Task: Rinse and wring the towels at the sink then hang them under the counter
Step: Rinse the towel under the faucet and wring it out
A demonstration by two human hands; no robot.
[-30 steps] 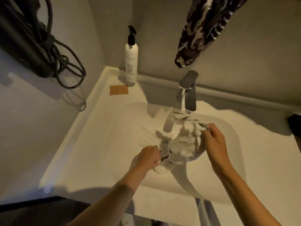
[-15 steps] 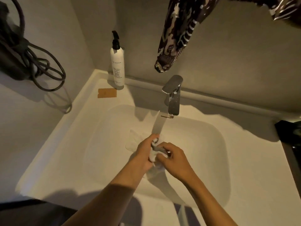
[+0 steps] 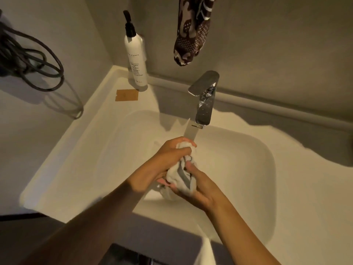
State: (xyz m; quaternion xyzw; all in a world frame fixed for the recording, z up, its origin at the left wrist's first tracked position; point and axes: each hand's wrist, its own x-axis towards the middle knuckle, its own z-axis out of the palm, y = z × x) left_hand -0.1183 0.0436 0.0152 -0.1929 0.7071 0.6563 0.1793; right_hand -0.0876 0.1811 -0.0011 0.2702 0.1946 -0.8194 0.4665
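A white towel with a grey stripe (image 3: 180, 174) is bunched into a tight twisted roll over the white sink basin (image 3: 256, 169). My left hand (image 3: 168, 155) is closed around its upper end, just below the chrome tap (image 3: 205, 100). My right hand (image 3: 198, 188) cups and grips its lower end from beneath. A tail of the towel hangs below my hands. Whether water runs from the tap I cannot tell.
A white pump bottle (image 3: 136, 60) stands in the back left corner of the counter, with a brown card (image 3: 127, 95) lying beside it. A dark patterned cloth (image 3: 193, 33) hangs above the tap. Black cables (image 3: 28, 62) hang on the left wall.
The loose towel, spread open between my hands a second ago, is now gathered into a tight roll. Both hands have come together around it and the view has shifted closer.
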